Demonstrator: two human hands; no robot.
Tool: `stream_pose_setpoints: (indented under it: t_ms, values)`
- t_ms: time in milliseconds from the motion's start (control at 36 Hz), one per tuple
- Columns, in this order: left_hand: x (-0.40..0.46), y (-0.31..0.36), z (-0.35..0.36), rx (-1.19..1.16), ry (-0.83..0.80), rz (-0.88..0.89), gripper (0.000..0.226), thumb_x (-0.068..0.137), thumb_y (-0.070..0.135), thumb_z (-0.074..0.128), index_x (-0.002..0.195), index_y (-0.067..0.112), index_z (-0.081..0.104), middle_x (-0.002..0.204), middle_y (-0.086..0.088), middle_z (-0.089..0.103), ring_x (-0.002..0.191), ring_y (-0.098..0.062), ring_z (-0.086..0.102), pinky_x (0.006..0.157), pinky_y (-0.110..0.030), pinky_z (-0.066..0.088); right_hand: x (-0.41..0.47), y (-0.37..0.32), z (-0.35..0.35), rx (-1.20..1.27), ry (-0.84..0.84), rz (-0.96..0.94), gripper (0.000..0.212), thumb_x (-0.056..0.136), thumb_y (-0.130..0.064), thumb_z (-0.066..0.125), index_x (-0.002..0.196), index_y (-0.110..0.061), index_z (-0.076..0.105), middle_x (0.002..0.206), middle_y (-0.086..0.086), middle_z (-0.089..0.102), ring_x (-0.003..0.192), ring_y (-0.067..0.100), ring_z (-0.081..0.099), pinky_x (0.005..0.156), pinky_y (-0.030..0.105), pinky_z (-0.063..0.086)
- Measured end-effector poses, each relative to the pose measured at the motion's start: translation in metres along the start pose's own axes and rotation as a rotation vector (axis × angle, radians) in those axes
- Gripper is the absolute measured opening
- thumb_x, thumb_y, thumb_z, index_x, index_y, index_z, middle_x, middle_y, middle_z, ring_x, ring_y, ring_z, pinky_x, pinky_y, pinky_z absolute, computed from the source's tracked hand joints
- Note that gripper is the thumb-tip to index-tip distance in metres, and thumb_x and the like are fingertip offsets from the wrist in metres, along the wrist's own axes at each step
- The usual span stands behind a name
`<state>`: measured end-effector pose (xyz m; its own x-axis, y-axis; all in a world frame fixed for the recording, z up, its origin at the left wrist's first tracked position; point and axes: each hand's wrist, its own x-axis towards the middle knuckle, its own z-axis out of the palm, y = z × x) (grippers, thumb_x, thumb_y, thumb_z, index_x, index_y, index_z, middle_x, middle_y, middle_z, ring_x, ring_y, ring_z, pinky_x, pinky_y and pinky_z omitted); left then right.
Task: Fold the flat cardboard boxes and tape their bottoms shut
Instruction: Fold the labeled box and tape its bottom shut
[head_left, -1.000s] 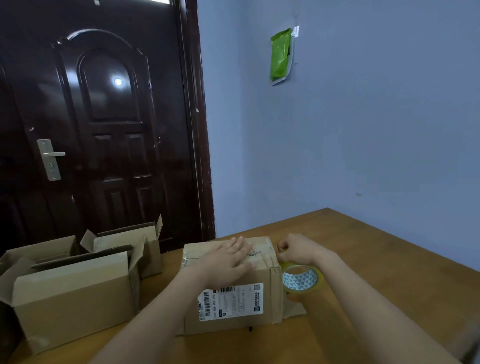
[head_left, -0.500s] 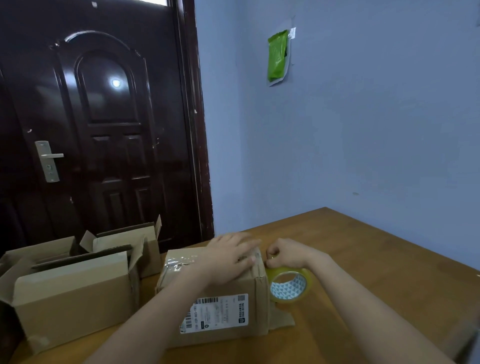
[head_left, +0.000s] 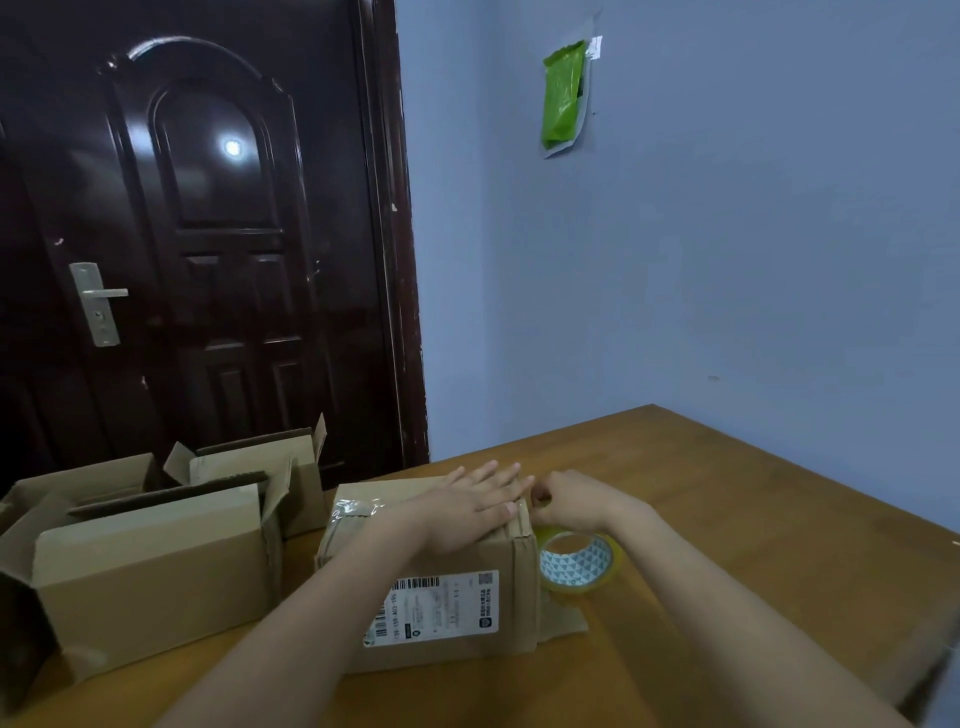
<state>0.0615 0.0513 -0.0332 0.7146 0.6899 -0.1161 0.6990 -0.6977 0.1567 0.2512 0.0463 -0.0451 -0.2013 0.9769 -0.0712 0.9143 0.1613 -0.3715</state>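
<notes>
Left hand (head_left: 467, 512) lies flat on the box (head_left: 441, 587), right hand (head_left: 569, 501) pinches the tape (head_left: 576, 561) end, so any slack probably wrinkles the seam.

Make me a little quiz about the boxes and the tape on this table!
1. True or false: the left hand lies flat on top of the labelled box.
2. Where is the tape roll? A) on the door handle B) beside the labelled box, under the right hand C) inside an open box
3. Fill in: the open boxes stand on the labelled box's ____ side.

Key: 1 true; 2 B; 3 left.
</notes>
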Motion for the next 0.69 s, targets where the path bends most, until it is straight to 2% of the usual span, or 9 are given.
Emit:
stream_pose_setpoints:
  t_ms: [83,139,167,250,306,361,500,583,694]
  values:
    - [-0.005,0.004,0.0,-0.039,0.082,-0.007,0.047,0.104,0.039,0.019,0.15,0.037,0.013,0.159,0.014,0.007,0.146,-0.007,0.001,0.119,-0.034,0.001,-0.005,0.0,0.0,-0.032,0.062,-0.006,0.021,0.085,-0.039,0.055,0.078,-0.02,0.055,0.075,-0.004,0.058,0.067,0.014,0.054,0.06,0.029,0.045]
    - [-0.01,0.007,-0.001,-0.121,0.231,-0.036,0.046,0.103,0.04,0.025,0.149,0.035,0.024,0.155,0.01,0.026,0.143,-0.009,0.021,0.117,-0.033,0.018,-0.007,0.003,0.0,-0.017,0.158,-0.015,0.022,0.084,-0.038,0.057,0.086,-0.017,0.06,0.085,0.0,0.062,0.076,0.019,0.059,0.066,0.035,0.049]
    - [-0.014,0.008,-0.003,-0.151,0.317,-0.069,0.045,0.102,0.04,0.027,0.147,0.033,0.031,0.151,0.009,0.037,0.139,-0.012,0.032,0.113,-0.033,0.027,-0.009,0.004,0.0,0.018,0.196,-0.025,0.019,0.083,-0.036,0.058,0.083,-0.017,0.059,0.085,0.0,0.062,0.076,0.02,0.059,0.066,0.036,0.048]
    - [-0.026,0.008,-0.008,-0.099,0.479,-0.178,0.04,0.102,0.04,0.027,0.128,0.025,0.054,0.12,0.001,0.063,0.112,-0.021,0.057,0.094,-0.037,0.045,-0.014,0.006,0.005,0.112,0.257,-0.057,0.019,0.086,-0.027,0.057,0.071,-0.017,0.056,0.08,0.003,0.061,0.076,0.024,0.059,0.066,0.038,0.046]
    - [-0.034,0.003,-0.01,-0.083,0.497,-0.22,0.041,0.102,0.041,0.027,0.102,0.019,0.061,0.093,0.0,0.066,0.089,-0.021,0.061,0.08,-0.037,0.049,-0.016,0.008,0.008,0.153,0.282,-0.053,0.022,0.089,-0.024,0.055,0.075,-0.008,0.059,0.083,0.01,0.064,0.075,0.028,0.058,0.063,0.035,0.042]
    - [-0.044,-0.005,-0.011,-0.096,0.49,-0.253,0.042,0.101,0.044,0.027,0.094,0.02,0.061,0.084,0.0,0.066,0.08,-0.019,0.061,0.075,-0.038,0.05,-0.019,0.01,0.008,0.191,0.291,-0.034,0.025,0.091,-0.024,0.054,0.079,-0.004,0.06,0.081,0.012,0.064,0.067,0.023,0.053,0.06,0.032,0.038]
    - [-0.069,-0.023,-0.01,-0.102,0.513,-0.273,0.038,0.1,0.042,0.031,0.096,0.02,0.063,0.085,0.003,0.066,0.078,-0.015,0.061,0.072,-0.036,0.051,-0.029,0.003,0.002,0.23,0.321,-0.024,0.027,0.092,-0.025,0.054,0.072,-0.008,0.059,0.067,0.001,0.055,0.061,0.016,0.046,0.058,0.03,0.034]
    - [-0.082,-0.027,-0.009,-0.082,0.522,-0.276,0.036,0.1,0.04,0.033,0.099,0.022,0.064,0.084,0.007,0.064,0.079,-0.015,0.06,0.064,-0.031,0.045,-0.033,-0.005,-0.003,0.241,0.361,-0.029,0.024,0.091,-0.024,0.054,0.071,-0.013,0.061,0.07,-0.003,0.059,0.065,0.015,0.05,0.061,0.031,0.038]
    - [-0.094,-0.026,-0.01,-0.057,0.54,-0.26,0.034,0.1,0.036,0.037,0.119,0.024,0.062,0.114,0.008,0.064,0.104,-0.013,0.058,0.084,-0.035,0.049,-0.039,-0.02,-0.012,0.246,0.432,-0.035,0.018,0.091,-0.022,0.052,0.085,-0.014,0.067,0.088,-0.001,0.067,0.084,0.018,0.06,0.074,0.035,0.048]
